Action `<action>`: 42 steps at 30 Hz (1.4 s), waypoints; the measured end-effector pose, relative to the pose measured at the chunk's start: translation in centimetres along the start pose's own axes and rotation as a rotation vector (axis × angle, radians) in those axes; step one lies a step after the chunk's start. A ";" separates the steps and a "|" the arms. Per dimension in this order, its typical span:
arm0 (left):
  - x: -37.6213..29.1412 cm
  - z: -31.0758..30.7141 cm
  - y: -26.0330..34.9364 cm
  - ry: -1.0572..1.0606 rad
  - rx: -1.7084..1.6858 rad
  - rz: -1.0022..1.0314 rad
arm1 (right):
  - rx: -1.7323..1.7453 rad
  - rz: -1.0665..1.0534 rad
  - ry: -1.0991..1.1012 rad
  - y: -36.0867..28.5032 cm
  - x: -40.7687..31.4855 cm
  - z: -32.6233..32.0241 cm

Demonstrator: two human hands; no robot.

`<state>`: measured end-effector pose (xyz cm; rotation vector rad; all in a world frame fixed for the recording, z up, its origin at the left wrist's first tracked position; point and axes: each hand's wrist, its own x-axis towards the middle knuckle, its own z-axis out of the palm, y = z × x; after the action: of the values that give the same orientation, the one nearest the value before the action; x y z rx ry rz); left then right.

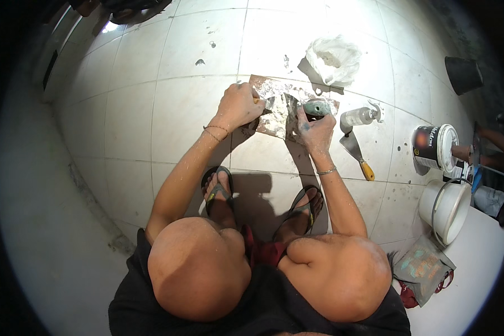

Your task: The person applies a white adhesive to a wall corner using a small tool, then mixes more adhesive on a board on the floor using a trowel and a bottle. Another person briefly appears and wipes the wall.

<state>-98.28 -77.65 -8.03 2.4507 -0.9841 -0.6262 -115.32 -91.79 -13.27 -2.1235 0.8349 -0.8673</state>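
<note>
A brown board (257,84) smeared with white paste lies on the tiled floor before me. My left hand (241,105) is closed on a putty knife, its yellowish handle (256,101) partly hidden by my fingers and its blade over the board's left part. My right hand (317,130) grips a green-handled scraper (316,108) whose wide metal blade reaches left over the paste. White paste (280,113) lies between the two tools. Just right of the board, a clear spray bottle (357,117) lies on its side. Below it is a putty knife with a yellow handle (366,171).
An open white plastic bag (334,59) holding pale powder stands beyond the board. Farther right are a black bucket (463,75), a labelled paint tub (430,147), a white bucket (432,206) and a grey bag (422,269). My sandalled feet are below the board.
</note>
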 end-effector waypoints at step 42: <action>-2.5 0.1 3.8 0.073 0.026 -0.004 | 0.047 -0.061 -0.004 -3.2 0.0 -2.3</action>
<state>-101.95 -78.33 -5.44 2.4800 -0.9641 -0.5248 -116.11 -90.84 -9.56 -2.1189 0.7442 -0.9045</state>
